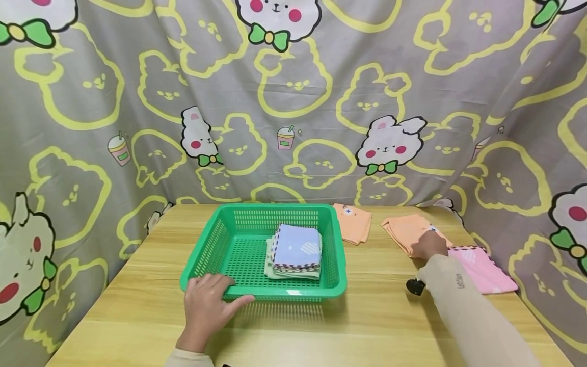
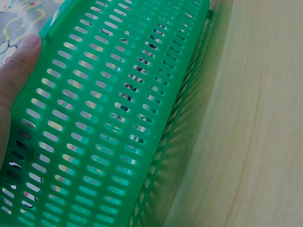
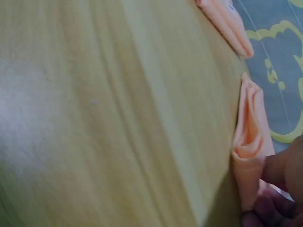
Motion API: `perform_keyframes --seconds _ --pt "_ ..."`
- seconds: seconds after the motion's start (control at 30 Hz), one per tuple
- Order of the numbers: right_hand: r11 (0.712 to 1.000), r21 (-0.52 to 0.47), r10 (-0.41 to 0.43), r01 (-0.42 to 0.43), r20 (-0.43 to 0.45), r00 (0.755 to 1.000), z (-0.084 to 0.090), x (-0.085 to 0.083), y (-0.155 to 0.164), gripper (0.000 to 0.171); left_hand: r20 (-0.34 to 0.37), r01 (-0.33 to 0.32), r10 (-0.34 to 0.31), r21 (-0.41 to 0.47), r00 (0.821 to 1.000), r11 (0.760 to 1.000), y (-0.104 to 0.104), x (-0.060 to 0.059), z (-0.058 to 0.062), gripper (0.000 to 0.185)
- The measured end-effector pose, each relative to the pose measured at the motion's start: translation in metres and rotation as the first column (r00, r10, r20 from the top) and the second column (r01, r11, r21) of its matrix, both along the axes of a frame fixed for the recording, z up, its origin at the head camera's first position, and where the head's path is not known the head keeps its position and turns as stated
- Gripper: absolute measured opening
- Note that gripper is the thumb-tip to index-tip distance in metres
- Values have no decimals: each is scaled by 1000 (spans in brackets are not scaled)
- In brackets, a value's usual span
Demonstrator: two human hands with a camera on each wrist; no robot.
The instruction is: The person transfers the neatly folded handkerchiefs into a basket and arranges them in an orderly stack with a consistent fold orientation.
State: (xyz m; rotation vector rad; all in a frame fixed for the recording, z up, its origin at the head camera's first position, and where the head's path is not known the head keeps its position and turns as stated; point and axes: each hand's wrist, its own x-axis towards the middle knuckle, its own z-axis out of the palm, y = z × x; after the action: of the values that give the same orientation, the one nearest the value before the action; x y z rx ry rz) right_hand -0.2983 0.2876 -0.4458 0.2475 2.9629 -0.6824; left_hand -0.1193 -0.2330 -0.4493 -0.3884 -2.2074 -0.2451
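My left hand (image 1: 206, 306) grips the near rim of a green plastic basket (image 1: 270, 291), fingers over the edge and thumb along the outside. In the left wrist view the thumb lies by the slotted basket wall (image 2: 94, 109). Inside the basket, toward its right, lies a stack of folded small towels, a blue one (image 1: 297, 244) on top of pale green. Off to the right, my right hand (image 1: 429, 245) pinches a folded orange towel (image 1: 402, 228) at its near edge. The right wrist view shows thumb and fingertips on that orange towel (image 3: 248, 172), its folds bulging open.
A second folded orange towel (image 1: 356, 228) lies right behind the basket's right side. Beside my right wrist is a pink towel (image 1: 488, 272) with a checkered edge. Patterned grey curtain (image 1: 316, 102) surrounds the wooden table (image 1: 367, 326) at the back and sides.
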Motion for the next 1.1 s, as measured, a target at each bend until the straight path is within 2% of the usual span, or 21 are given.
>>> perform_keyframes --seconds 0.13,0.3,0.53,0.67,0.77,0.9,1.0,1.1 --pt "994 -23 -102 102 8 995 -6 -3 -3 53 -8 0 0 -1 1000 1000 0 0 0 70" --pt "976 -22 -216 217 51 975 -7 -7 -8 81 -5 4 -4 3 1000 1000 1 0 1 70" --pt "944 -36 -325 329 94 941 -7 -4 -16 92 5 -3 3 -2 1000 1000 1 1 1 73" --pt "945 -10 -325 327 100 940 -6 -1 -18 91 14 -7 7 -3 1000 1000 1 2 1 72" --pt "945 -29 -322 326 108 941 -5 2 -18 90 18 -7 7 -1 1000 1000 1 2 0 70" --pt "943 -105 -305 315 107 946 -4 6 -14 92 19 -6 6 -1 1000 1000 1 3 0 68" --pt "948 -162 -262 276 105 959 -5 9 -9 93 18 -8 8 -6 1000 1000 0 2 1 67" --pt "948 -212 -221 236 94 971 -9 11 -5 87 19 -6 6 -5 1000 1000 0 2 1 66"
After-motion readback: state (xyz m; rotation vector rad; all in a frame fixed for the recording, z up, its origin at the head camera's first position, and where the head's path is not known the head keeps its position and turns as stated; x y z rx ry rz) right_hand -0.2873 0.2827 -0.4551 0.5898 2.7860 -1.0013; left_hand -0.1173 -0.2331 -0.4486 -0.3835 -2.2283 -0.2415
